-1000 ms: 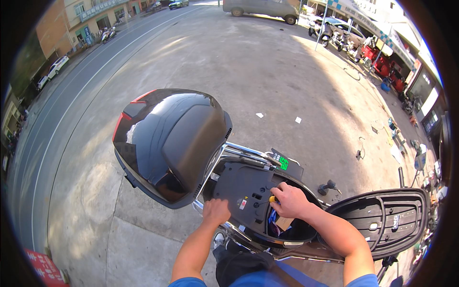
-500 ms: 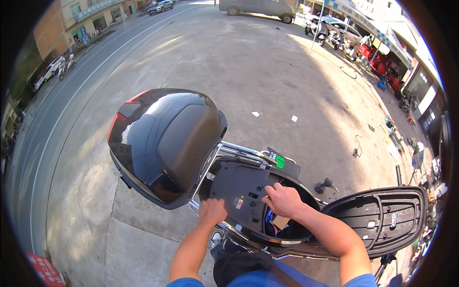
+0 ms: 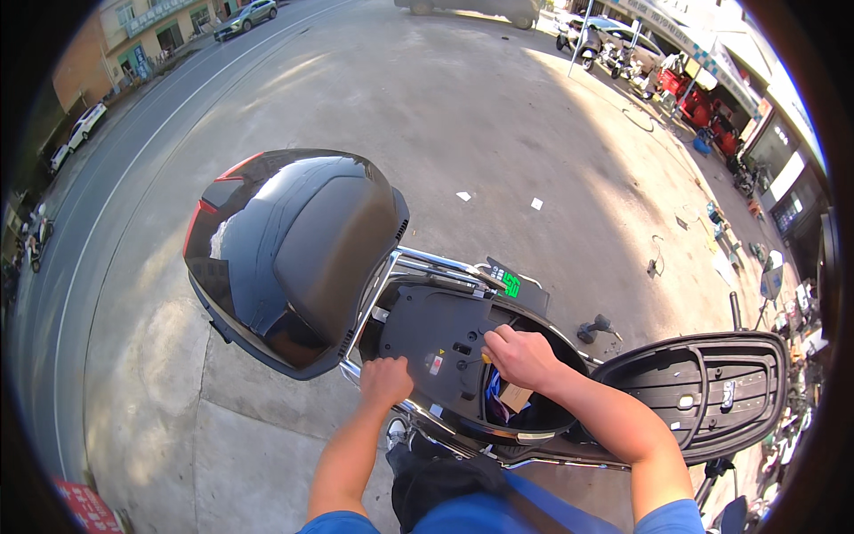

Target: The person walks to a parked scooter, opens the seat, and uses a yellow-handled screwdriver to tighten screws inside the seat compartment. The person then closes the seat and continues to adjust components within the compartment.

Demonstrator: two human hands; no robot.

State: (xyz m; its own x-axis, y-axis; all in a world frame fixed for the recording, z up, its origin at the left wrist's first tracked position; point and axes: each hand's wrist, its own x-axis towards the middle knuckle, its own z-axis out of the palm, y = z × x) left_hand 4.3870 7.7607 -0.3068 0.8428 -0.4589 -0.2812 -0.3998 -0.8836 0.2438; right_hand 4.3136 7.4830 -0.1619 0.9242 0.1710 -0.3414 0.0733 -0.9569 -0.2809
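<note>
A black plastic panel (image 3: 422, 325) covers part of the open under-seat compartment of a scooter. My right hand (image 3: 520, 356) is closed over the compartment, around what looks like a screwdriver (image 3: 486, 359). Only a bit of its yellow handle shows, and a thin shaft points at the panel. My left hand (image 3: 385, 381) is curled at the panel's near left edge; its fingertips are hidden, so what they grip cannot be seen. Below my right hand, a small cardboard box (image 3: 514, 398) and blue-purple items lie in the open part of the compartment.
A glossy black top box (image 3: 294, 258) sits on the chrome rack (image 3: 427, 260) at left. The seat (image 3: 703, 392) is flipped open to the right. A cordless drill (image 3: 597, 328) stands on the concrete beyond. Parked scooters (image 3: 623, 58) line the shopfront; a road (image 3: 133, 151) runs at left.
The view has shifted a little, so the scooter sits slightly further left and higher. Both hands keep nearly the same places on it. A car on the road has moved.
</note>
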